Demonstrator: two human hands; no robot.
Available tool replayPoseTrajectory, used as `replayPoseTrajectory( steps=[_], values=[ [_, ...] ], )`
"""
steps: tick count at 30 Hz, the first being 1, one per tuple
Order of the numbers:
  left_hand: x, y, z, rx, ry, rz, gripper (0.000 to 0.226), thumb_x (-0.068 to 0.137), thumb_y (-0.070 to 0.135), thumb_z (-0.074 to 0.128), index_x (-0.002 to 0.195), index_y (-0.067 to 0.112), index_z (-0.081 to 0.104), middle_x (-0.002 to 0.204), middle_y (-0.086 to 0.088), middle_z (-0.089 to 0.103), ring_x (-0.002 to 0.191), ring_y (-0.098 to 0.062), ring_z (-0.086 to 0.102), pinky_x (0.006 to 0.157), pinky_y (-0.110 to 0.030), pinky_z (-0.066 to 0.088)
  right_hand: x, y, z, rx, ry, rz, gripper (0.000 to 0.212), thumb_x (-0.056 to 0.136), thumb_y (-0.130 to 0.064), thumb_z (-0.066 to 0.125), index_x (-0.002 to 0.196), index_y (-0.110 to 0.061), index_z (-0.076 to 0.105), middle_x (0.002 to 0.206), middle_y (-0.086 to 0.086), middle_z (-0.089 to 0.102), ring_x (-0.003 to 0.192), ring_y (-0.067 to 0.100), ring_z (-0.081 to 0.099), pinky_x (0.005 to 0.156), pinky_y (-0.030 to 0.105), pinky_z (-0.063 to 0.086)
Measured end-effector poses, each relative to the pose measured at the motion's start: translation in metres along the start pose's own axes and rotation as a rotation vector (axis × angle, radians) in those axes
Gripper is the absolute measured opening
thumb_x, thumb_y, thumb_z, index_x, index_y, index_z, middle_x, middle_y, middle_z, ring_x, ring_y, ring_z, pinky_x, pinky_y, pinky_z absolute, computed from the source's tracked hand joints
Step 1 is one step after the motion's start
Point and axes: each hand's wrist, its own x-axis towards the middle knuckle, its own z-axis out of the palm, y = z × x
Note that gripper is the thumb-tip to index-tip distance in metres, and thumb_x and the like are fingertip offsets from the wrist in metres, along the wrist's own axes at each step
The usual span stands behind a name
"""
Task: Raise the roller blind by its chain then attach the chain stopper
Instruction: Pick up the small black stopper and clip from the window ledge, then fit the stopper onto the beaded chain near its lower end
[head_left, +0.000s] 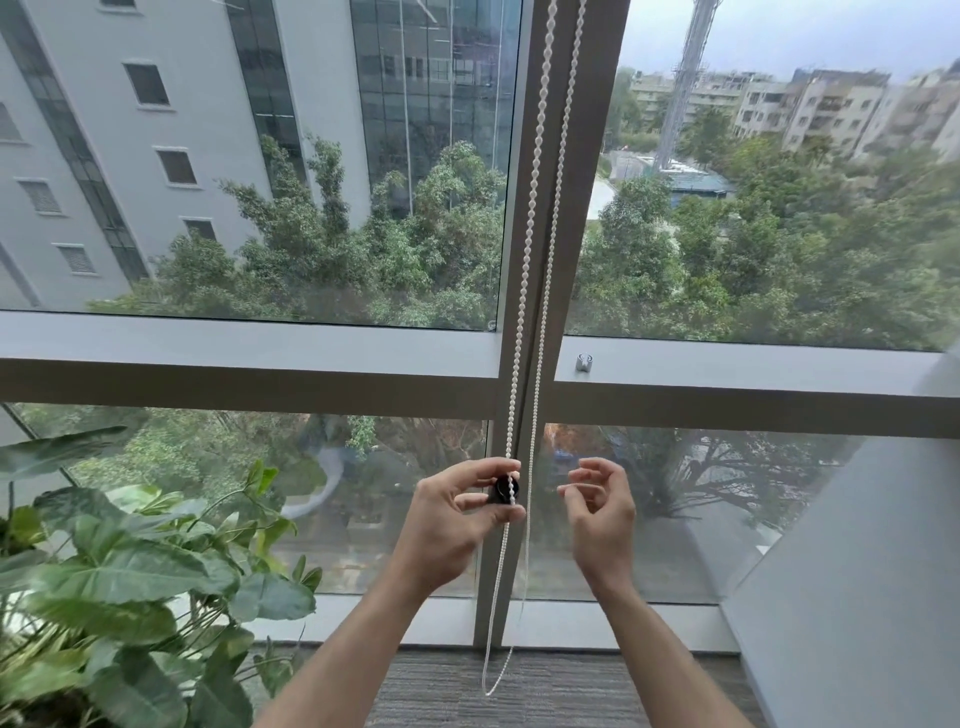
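Observation:
A white beaded chain (535, 208) hangs as a long loop down the grey window mullion (576, 234), its bottom reaching near the carpet. My left hand (457, 519) pinches a small black chain stopper (503, 490) against the left strand of the chain, thumb below and fingers above. My right hand (597, 504) hovers just right of the right strand with its fingers curled apart and nothing in them. The roller blind itself is out of view above the frame.
A leafy potted plant (130, 571) fills the lower left. A small metal bracket (584, 362) sits on the horizontal window rail right of the mullion. A white wall (857, 571) angles in at the right. Grey carpet (545, 691) lies below.

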Motion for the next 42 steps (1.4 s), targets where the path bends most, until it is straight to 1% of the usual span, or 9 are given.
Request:
replayPoseTrajectory(
  steps=[6,12,15,20,25,29,36,39,42],
  values=[
    [0.0,0.001,0.004,-0.003,-0.011,-0.031,0.048,0.068,0.0,0.083,0.099,0.037,0.075,0.098,0.009,0.076,0.094,-0.018,0.072,0.093,-0.045,0.056,0.056,0.001,0.002,-0.169,0.015,0.033,0.018,0.087,-0.007,0.062,0.102,-0.017,0.059,0.09,0.001,0.066,0.079,0.012,0.064,0.075,0.03,0.054],
    [-0.002,0.002,0.009,-0.017,0.021,-0.065,0.047,0.068,0.0,0.083,0.1,0.034,0.075,0.098,0.005,0.077,0.094,-0.017,0.072,0.093,-0.046,0.056,0.123,-0.002,0.015,-0.334,0.025,-0.035,0.017,0.09,-0.025,0.063,0.102,-0.013,0.062,0.094,0.008,0.067,0.087,0.024,0.063,0.085,0.043,0.054],
    [-0.002,0.004,0.011,-0.016,0.033,-0.065,0.046,0.068,0.001,0.083,0.1,0.034,0.076,0.098,0.004,0.077,0.094,-0.016,0.072,0.092,-0.045,0.056,0.152,-0.004,0.022,-0.406,0.03,-0.067,0.023,0.092,-0.027,0.061,0.107,-0.009,0.063,0.104,0.013,0.067,0.095,0.029,0.063,0.09,0.044,0.05],
    [-0.004,0.006,0.011,-0.029,0.064,-0.081,0.045,0.067,0.0,0.084,0.099,0.031,0.076,0.097,0.003,0.077,0.094,-0.016,0.072,0.092,-0.042,0.056,0.19,-0.003,0.027,-0.599,-0.068,-0.009,0.053,0.093,-0.029,0.062,0.137,-0.003,0.047,0.138,0.019,0.048,0.126,0.034,0.049,0.107,0.041,0.036],
    [-0.005,0.007,0.011,-0.079,0.105,-0.106,0.047,0.067,-0.006,0.082,0.096,0.03,0.077,0.095,-0.001,0.077,0.094,-0.015,0.07,0.084,-0.033,0.058,0.209,-0.001,0.032,-0.686,-0.129,0.031,0.054,0.092,-0.031,0.065,0.136,-0.005,0.051,0.137,0.02,0.052,0.129,0.034,0.047,0.107,0.039,0.036],
    [-0.004,0.007,0.011,-0.087,0.105,-0.118,0.046,0.067,-0.005,0.082,0.1,0.026,0.075,0.097,-0.003,0.078,0.093,-0.016,0.072,0.084,-0.031,0.058,0.214,0.008,0.034,-0.636,-0.079,0.04,0.033,0.086,-0.027,0.072,0.112,-0.007,0.066,0.117,0.019,0.065,0.112,0.034,0.058,0.096,0.04,0.044],
    [-0.003,0.009,0.011,-0.072,0.092,-0.126,0.046,0.068,-0.007,0.081,0.101,0.025,0.075,0.096,-0.002,0.077,0.09,-0.016,0.072,0.086,-0.032,0.058,0.18,-0.007,0.018,-0.321,-0.012,0.061,0.025,0.085,-0.03,0.074,0.098,-0.011,0.064,0.095,0.005,0.069,0.094,0.026,0.067,0.088,0.04,0.052],
    [-0.002,0.011,0.01,-0.07,0.076,-0.132,0.047,0.068,-0.008,0.081,0.099,0.027,0.074,0.093,0.002,0.077,0.088,-0.013,0.072,0.085,-0.029,0.058,0.138,-0.016,0.014,-0.135,-0.102,0.075,0.02,0.082,-0.032,0.076,0.091,-0.019,0.064,0.084,0.004,0.074,0.078,0.023,0.073,0.079,0.046,0.059],
    [-0.001,0.012,0.008,-0.066,0.058,-0.126,0.047,0.068,-0.006,0.082,0.099,0.029,0.075,0.094,0.003,0.077,0.088,-0.013,0.072,0.086,-0.03,0.057,0.091,-0.029,0.009,0.058,-0.215,0.081,0.016,0.084,-0.014,0.076,0.094,-0.007,0.065,0.082,0.014,0.073,0.074,0.028,0.074,0.073,0.046,0.061]
  ],
)
